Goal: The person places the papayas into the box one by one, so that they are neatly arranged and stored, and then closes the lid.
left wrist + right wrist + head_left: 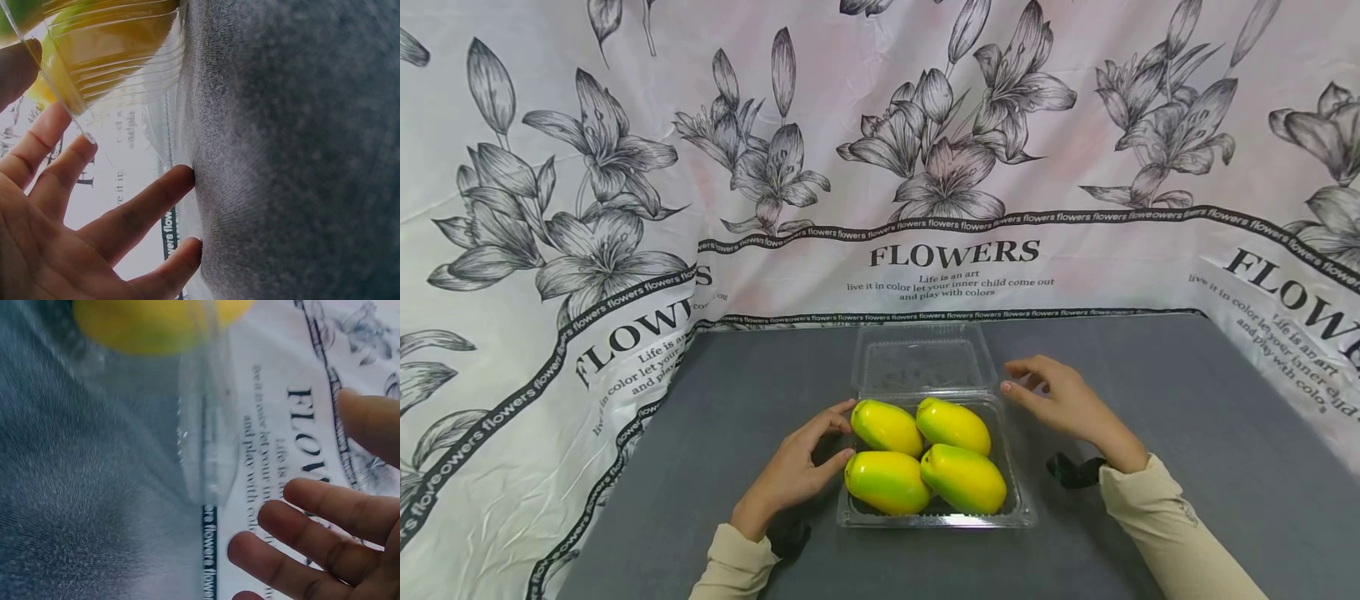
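Observation:
Several yellow-green mangoes (964, 478) lie in two rows inside a clear plastic clamshell box (940, 522). Its hinged lid (925, 360) is folded back, away from the person. My left hand (801, 468) is at the box's left side, fingers spread. In the left wrist view, the thumb and two fingertips are right at the rim (55, 94), while the other two fingertips reach the grey tabletop. To the right of the lid hovers my right hand (1060, 400), its fingers loosely bent and holding nothing. The right wrist view has that hand apart from the box.
A grey tabletop (737, 367) carries the box. Behind it and along both sides hangs a white cloth (775, 292) printed with flowers and lettering. Dark wrist straps (1075, 472) show by the beige sleeves (1172, 521).

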Demonstrator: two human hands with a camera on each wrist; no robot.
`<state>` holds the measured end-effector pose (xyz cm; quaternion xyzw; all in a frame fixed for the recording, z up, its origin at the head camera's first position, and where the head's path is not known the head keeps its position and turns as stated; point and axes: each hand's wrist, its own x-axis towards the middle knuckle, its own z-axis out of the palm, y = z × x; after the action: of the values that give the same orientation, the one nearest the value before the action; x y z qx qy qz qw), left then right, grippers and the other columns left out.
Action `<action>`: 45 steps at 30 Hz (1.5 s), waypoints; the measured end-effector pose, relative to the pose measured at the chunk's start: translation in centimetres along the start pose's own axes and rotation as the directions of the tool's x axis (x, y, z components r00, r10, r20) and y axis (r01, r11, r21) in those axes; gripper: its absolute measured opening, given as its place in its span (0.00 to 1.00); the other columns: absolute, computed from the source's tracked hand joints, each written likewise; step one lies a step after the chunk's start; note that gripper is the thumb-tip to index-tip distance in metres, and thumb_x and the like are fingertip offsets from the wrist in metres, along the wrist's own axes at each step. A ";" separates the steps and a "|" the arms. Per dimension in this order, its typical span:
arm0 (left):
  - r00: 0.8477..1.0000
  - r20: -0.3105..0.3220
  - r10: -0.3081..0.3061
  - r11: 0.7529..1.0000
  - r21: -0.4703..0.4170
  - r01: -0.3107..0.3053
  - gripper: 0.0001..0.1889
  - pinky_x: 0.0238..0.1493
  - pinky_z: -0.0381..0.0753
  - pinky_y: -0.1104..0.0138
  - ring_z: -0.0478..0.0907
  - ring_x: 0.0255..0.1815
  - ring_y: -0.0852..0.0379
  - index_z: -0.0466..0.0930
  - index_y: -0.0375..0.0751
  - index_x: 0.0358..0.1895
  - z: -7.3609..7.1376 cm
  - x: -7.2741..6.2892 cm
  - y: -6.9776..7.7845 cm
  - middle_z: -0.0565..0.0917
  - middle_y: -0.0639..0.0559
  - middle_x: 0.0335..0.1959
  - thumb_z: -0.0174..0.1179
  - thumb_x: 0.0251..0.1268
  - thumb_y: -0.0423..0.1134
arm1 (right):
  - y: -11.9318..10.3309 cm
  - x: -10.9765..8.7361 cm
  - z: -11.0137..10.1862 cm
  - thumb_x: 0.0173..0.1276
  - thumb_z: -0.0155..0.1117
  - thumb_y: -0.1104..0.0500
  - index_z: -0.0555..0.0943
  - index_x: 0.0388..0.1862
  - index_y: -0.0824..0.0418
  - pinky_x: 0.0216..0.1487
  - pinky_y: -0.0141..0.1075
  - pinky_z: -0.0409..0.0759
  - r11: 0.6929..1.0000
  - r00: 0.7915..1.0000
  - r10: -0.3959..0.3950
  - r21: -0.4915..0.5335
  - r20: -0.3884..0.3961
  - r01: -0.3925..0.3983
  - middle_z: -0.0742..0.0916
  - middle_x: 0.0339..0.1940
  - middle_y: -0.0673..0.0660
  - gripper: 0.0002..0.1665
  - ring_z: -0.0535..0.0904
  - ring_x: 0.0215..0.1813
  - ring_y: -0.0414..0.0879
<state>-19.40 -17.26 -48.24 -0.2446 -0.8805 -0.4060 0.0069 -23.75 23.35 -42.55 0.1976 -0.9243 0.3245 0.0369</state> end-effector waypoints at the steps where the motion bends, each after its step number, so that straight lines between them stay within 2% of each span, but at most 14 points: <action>1: 1.000 -0.002 0.001 1.000 0.000 -0.001 0.15 0.67 0.76 0.43 0.78 0.68 0.51 0.75 0.53 0.55 0.0 0.0 0.0 0.66 0.63 0.79 0.63 0.72 0.51 | 0.3 0.4 0.0 0.78 0.59 0.49 0.79 0.64 0.68 0.52 0.54 0.82 1.000 1.000 0.015 0.004 0.005 -0.015 0.85 0.57 0.65 0.27 0.82 0.50 0.55; 5: 1.000 -0.004 0.000 1.000 0.001 0.000 0.15 0.67 0.76 0.43 0.78 0.68 0.50 0.75 0.53 0.55 -0.1 0.1 0.1 0.66 0.63 0.78 0.63 0.72 0.51 | 1.3 1.9 0.4 0.83 0.49 0.47 0.74 0.70 0.69 0.58 0.59 0.79 0.996 0.995 0.080 0.042 0.053 -0.083 0.80 0.64 0.69 0.31 0.79 0.60 0.64; 8: 1.000 0.002 -0.003 1.000 -0.003 0.003 0.15 0.67 0.76 0.43 0.78 0.68 0.50 0.75 0.52 0.55 -0.1 0.0 0.1 0.66 0.63 0.78 0.63 0.72 0.51 | 1.9 2.7 0.9 0.84 0.45 0.45 0.69 0.73 0.69 0.65 0.64 0.74 0.988 0.988 0.125 0.081 0.094 -0.133 0.75 0.70 0.72 0.33 0.73 0.67 0.69; 12: 1.000 0.003 0.001 1.000 -0.002 -0.001 0.15 0.67 0.76 0.43 0.78 0.68 0.50 0.75 0.52 0.55 0.0 0.0 0.0 0.66 0.63 0.79 0.63 0.72 0.51 | 2.6 3.6 1.8 0.83 0.46 0.43 0.67 0.75 0.69 0.68 0.64 0.71 0.979 0.981 0.155 0.118 0.114 -0.168 0.73 0.73 0.72 0.36 0.71 0.70 0.70; 20: 1.000 -0.004 -0.003 1.000 -0.004 0.003 0.15 0.67 0.76 0.43 0.78 0.68 0.49 0.76 0.52 0.55 0.0 0.1 0.1 0.66 0.63 0.78 0.64 0.72 0.50 | 3.7 4.9 2.9 0.82 0.49 0.42 0.65 0.76 0.70 0.71 0.65 0.69 0.974 0.977 0.169 0.132 0.133 -0.186 0.72 0.74 0.73 0.38 0.68 0.72 0.71; 31: 1.000 -0.003 -0.008 1.000 -0.009 0.008 0.15 0.67 0.76 0.44 0.78 0.67 0.51 0.75 0.53 0.55 0.0 0.1 0.0 0.66 0.63 0.78 0.63 0.72 0.51 | 5.2 6.0 3.9 0.80 0.52 0.40 0.65 0.76 0.67 0.68 0.63 0.72 0.966 0.974 0.182 0.163 0.132 -0.202 0.74 0.72 0.71 0.40 0.71 0.71 0.68; 36: 1.000 0.000 -0.011 1.000 -0.004 0.011 0.15 0.67 0.76 0.44 0.78 0.68 0.51 0.75 0.53 0.55 0.1 0.0 -0.1 0.66 0.64 0.78 0.63 0.72 0.51 | 5.3 6.2 4.2 0.79 0.55 0.42 0.67 0.75 0.66 0.64 0.61 0.75 0.963 0.974 0.194 0.165 0.114 -0.211 0.78 0.67 0.70 0.38 0.75 0.65 0.65; 42: 1.000 0.002 -0.020 1.000 -0.011 0.020 0.15 0.68 0.76 0.44 0.77 0.68 0.51 0.76 0.52 0.55 0.0 0.1 0.1 0.66 0.64 0.78 0.64 0.72 0.51 | 5.4 6.2 4.4 0.77 0.59 0.43 0.70 0.72 0.65 0.55 0.53 0.79 0.968 0.982 0.175 0.168 0.073 -0.185 0.81 0.60 0.67 0.35 0.79 0.56 0.57; 45: 1.000 -0.002 -0.019 1.000 -0.008 0.019 0.15 0.68 0.76 0.44 0.78 0.68 0.51 0.76 0.53 0.56 0.0 0.1 0.2 0.66 0.64 0.78 0.64 0.72 0.51 | 5.3 6.2 4.5 0.77 0.60 0.44 0.70 0.72 0.64 0.53 0.52 0.79 0.971 0.986 0.160 0.173 0.046 -0.166 0.81 0.59 0.67 0.35 0.79 0.54 0.57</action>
<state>-19.41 -17.10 -48.09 -0.2359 -0.8812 -0.4097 0.0031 -31.24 22.29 -47.98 0.1287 -0.9054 0.4039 -0.0220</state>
